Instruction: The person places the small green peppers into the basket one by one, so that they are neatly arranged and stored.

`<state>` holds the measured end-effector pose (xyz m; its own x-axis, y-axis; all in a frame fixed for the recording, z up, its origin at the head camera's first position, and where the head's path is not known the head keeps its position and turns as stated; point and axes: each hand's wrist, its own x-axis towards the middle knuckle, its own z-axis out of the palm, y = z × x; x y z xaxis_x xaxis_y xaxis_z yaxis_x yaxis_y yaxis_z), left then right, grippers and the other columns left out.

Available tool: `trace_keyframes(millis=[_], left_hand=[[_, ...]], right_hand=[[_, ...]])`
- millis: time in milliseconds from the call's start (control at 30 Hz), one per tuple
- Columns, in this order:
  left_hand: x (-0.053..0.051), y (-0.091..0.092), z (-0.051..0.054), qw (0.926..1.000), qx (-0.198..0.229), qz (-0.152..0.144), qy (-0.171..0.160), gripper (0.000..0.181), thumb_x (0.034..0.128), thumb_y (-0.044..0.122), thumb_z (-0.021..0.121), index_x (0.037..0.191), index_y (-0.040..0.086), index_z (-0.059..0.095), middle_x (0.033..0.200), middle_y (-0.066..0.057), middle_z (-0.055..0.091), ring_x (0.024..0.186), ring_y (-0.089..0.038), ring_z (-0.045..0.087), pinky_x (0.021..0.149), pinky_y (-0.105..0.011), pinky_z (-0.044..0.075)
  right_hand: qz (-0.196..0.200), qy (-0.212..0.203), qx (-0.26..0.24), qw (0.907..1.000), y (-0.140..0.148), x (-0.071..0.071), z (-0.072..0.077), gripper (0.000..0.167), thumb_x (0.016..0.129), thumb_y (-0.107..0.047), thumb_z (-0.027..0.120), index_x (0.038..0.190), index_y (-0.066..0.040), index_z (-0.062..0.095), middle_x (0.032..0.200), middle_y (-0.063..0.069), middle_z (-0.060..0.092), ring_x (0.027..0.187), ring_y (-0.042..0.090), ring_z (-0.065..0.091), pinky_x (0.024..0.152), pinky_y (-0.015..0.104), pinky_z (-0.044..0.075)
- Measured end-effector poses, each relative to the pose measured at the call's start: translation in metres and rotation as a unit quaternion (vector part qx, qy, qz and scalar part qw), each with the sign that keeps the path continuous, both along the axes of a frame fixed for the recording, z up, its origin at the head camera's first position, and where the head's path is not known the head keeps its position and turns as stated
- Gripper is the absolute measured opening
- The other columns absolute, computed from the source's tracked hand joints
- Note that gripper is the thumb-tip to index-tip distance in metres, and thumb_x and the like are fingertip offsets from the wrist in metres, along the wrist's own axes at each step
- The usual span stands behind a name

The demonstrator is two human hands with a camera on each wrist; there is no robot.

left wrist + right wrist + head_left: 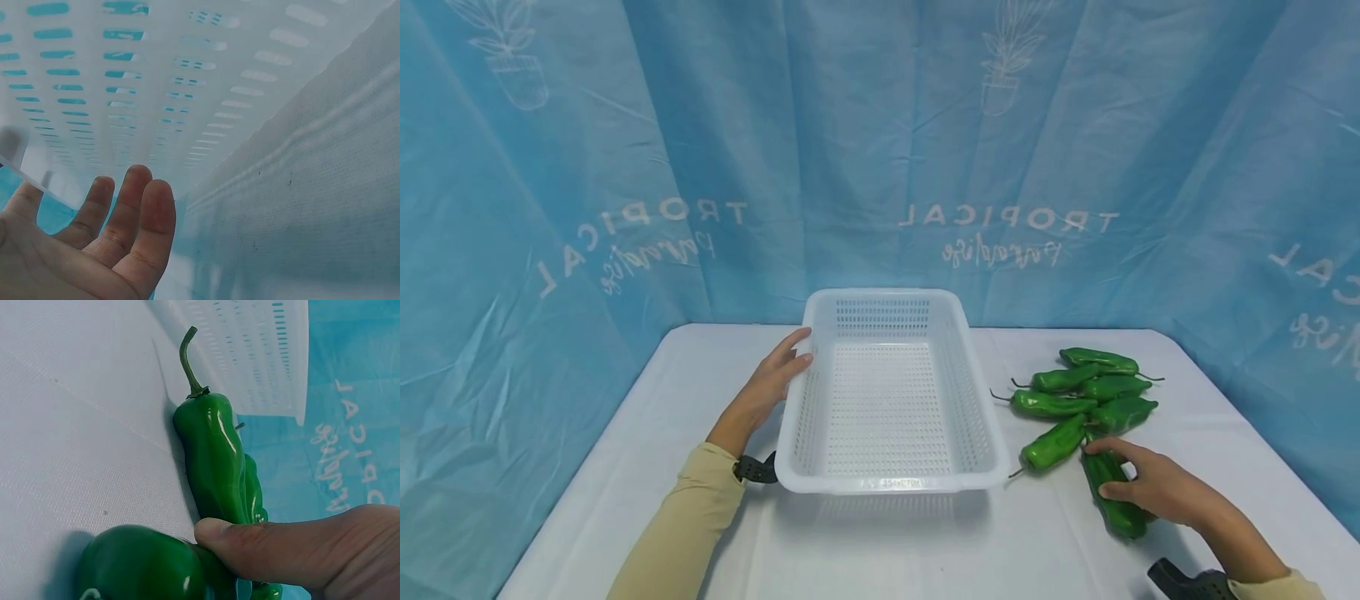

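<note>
Fingers and thumb of right hand pinching green pepper, lower right of head frame; other peppers bunched just above. Left hand fingers apart, touching left rim of white basket, frame center.

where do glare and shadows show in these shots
Head view: soft shadow on the tablecloth in front of the basket; right wrist view: white glints on the green peppers; left wrist view: the tablecloth beside the left hand looks dim.
</note>
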<state>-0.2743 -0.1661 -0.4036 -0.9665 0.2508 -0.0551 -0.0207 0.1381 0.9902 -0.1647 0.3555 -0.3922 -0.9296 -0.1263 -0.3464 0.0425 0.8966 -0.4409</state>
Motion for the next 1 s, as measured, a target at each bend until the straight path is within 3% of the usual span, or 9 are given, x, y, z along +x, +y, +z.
trace_keyframes(millis=[333, 833, 1000], left_hand=[[0.0009, 0.0005, -0.0012, 1.0000, -0.001, 0.001, -0.004, 0.065, 0.1034, 0.037, 0.049, 0.159, 0.029, 0.017, 0.168, -0.012, 0.013, 0.147, -0.039, 0.034, 0.113, -0.061, 0.038], [-0.0011, 0.0014, 0.0001, 1.0000, 0.000, 0.003, 0.004, 0.064, 0.1040, 0.035, 0.048, 0.160, 0.028, 0.017, 0.165, -0.013, 0.021, 0.143, -0.038, 0.039, 0.111, -0.058, 0.041], [0.0001, 0.0005, -0.0005, 1.0000, 0.003, 0.003, 0.003, 0.065, 0.1036, 0.036, 0.049, 0.159, 0.029, 0.017, 0.166, -0.012, 0.021, 0.144, -0.038, 0.037, 0.112, -0.058, 0.040]], right_hand=[[-0.002, -0.005, -0.003, 1.0000, -0.0004, 0.0031, -0.0023, 0.060, 0.087, -0.028, 0.075, 0.140, -0.010, 0.050, 0.136, 0.038, 0.047, 0.117, 0.055, 0.053, 0.077, 0.057, 0.056], [0.010, 0.015, 0.007, 0.9998, 0.0025, 0.0005, -0.0064, 0.062, 0.088, -0.032, 0.073, 0.141, -0.010, 0.049, 0.139, 0.038, 0.046, 0.123, 0.057, 0.048, 0.079, 0.059, 0.056], [0.014, 0.010, -0.011, 0.9998, 0.0043, 0.0004, -0.0062, 0.063, 0.089, -0.029, 0.073, 0.142, -0.007, 0.047, 0.138, 0.039, 0.046, 0.117, 0.054, 0.055, 0.076, 0.053, 0.058]])
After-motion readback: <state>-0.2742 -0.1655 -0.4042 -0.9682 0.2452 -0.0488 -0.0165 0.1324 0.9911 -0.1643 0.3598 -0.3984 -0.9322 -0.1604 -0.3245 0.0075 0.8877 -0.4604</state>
